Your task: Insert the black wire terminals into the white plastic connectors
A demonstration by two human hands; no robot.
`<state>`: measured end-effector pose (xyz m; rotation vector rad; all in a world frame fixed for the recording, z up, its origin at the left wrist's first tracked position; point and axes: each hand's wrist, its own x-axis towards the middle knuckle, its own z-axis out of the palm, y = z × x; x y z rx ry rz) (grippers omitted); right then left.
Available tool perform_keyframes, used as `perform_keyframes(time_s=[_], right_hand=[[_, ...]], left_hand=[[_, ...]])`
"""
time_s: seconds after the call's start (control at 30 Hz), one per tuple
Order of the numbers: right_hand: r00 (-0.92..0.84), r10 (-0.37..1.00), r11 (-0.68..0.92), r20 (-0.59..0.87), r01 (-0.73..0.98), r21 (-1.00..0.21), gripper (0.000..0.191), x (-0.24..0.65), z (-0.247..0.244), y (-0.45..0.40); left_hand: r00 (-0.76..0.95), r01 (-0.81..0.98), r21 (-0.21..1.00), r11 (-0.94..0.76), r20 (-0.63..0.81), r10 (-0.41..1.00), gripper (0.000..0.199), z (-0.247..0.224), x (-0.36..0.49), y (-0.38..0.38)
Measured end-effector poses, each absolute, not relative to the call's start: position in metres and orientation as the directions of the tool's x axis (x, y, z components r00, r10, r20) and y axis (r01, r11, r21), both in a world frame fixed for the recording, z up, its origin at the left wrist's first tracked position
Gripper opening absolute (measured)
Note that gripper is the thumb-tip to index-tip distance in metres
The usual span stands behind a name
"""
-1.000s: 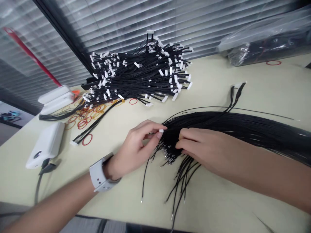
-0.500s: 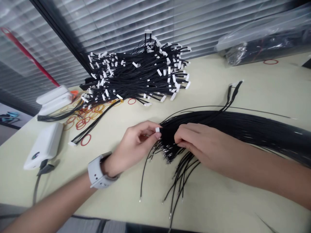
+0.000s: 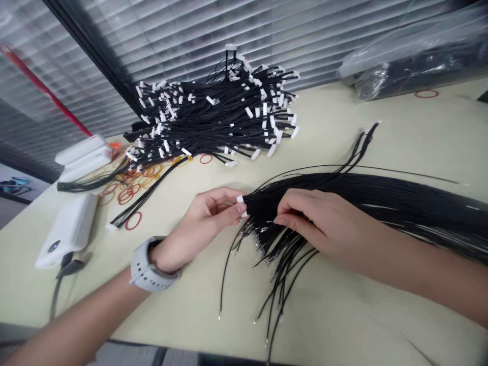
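Within left hand, connector partly covered; right hand obscures its hold.

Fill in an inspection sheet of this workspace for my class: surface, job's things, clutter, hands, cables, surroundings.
Surface: pale tabletop.
Job's things: white connector; thick bundle of black wires, many ends metal-tipped.
Clutter: red and yellow rubber bands; white device; two white blocks, stacked.
Hands: left hand pinches the connector; right hand is at the wires, though whether it grips one is unclear. Grey wristband on the left wrist.
Cables: heap of black cables with white connectors, beyond the hands; dark cord at the white device's near end.
Surroundings: slatted blinds; clear bag with dark contents; red stick.
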<state>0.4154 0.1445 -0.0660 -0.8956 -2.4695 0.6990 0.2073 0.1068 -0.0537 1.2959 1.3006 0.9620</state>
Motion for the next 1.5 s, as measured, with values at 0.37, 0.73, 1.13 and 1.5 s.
perform_keyframes(time_s=[0.37,0.73,1.13,1.5], right_hand=[[-0.714,0.621,0.774,0.323,0.494,-0.396,0.020,0.415,-0.071,0.147],[-0.677,0.666,0.743,0.313,0.563,-0.363,0.022,0.409,-0.067,0.140],[-0.705,0.639,0.766,0.307,0.548,-0.336,0.022,0.408,-0.067,0.140],[-0.745,0.519,0.854,0.419,0.476,-0.211,0.024,0.411,-0.073,0.141]], left_hand=[[0.186,0.118,0.989,0.094,-0.115,0.976,0.008,-0.055,0.207,0.104],[0.167,0.132,0.983,0.127,-0.148,0.975,0.008,-0.053,0.216,0.099],[0.179,0.131,0.985,0.112,-0.135,0.975,0.012,-0.055,0.217,0.100],[0.167,0.247,0.968,0.044,-0.088,0.982,0.012,-0.053,0.221,0.096]])
